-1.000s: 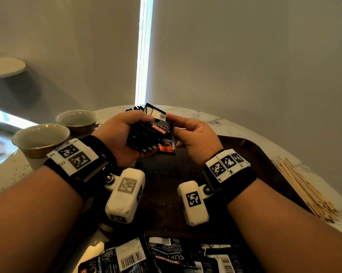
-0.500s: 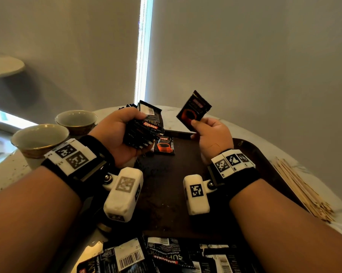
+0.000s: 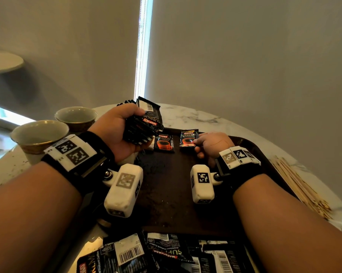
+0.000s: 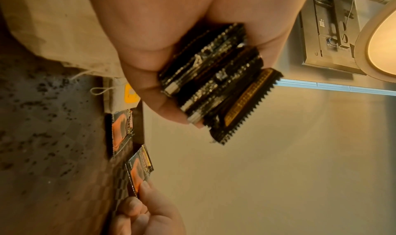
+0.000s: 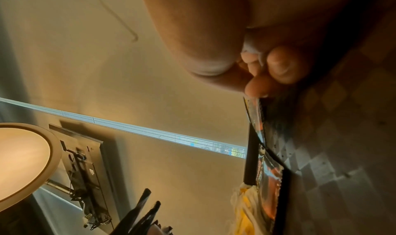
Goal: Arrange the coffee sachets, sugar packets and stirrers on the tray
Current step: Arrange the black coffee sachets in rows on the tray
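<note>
Marble tabletop [image 3: 215, 119] under grey blinds carries a dark tray [image 3: 166, 194] between the person's forearms. At the tray's far edge the left hand [image 3: 117, 133] grips a thick stack of black sachets [image 3: 144, 123], fingers curled round it; the left wrist view shows their serrated ends [image 4: 225, 89] fanned out past the thumb. One sachet [image 3: 164, 143] lies flat on the tray just right of that hand. Beside it, a second sachet [image 3: 188, 138] is pinched at its near right corner by the right hand [image 3: 213, 144], thumb and fingertip closed on it; the pictures do not settle whether it lies flat or tilts a little. More sachets [image 3: 156, 253] lie heaped at the tray's near edge. Wooden stirrers [image 3: 296, 186] lie on the marble right of the tray, and two cups [image 3: 40, 134] stand to the left.
</note>
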`<state>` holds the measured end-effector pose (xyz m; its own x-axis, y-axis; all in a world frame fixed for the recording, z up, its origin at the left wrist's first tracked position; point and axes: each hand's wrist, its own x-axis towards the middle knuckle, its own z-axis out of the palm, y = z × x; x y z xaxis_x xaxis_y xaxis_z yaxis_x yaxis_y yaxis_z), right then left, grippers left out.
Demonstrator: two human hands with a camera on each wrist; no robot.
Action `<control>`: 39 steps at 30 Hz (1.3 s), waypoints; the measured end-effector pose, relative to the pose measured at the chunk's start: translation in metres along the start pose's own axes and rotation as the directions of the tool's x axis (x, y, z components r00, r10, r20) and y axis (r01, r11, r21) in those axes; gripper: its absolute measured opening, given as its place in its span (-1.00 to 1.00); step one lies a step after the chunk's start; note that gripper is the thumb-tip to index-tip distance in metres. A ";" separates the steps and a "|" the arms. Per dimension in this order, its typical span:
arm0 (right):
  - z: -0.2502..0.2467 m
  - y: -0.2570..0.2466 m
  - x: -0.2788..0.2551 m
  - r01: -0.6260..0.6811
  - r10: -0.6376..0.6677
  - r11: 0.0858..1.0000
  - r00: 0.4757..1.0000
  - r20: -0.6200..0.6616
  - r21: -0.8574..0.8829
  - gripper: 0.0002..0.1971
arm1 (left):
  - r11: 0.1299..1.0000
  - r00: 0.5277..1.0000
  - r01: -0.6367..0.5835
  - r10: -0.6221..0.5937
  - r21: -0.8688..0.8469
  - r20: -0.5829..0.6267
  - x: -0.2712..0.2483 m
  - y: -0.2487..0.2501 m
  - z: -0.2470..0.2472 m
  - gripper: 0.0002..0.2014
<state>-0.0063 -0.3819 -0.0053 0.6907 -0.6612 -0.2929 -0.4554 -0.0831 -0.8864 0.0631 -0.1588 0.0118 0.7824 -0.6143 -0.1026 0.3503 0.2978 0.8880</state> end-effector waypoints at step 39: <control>0.000 -0.008 -0.020 0.018 -0.003 0.989 0.995 0.102 -0.146 -0.76 | 1.000 0.999 0.015 -0.016 -0.017 -0.027 -0.001 0.000 -0.001 -0.73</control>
<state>-0.0165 -0.3680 0.0073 0.7456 -0.5818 -0.3251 -0.5201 -0.2029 -0.8296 0.0633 -0.1576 0.0112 0.7905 -0.5987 -0.1290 0.3711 0.3007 0.8786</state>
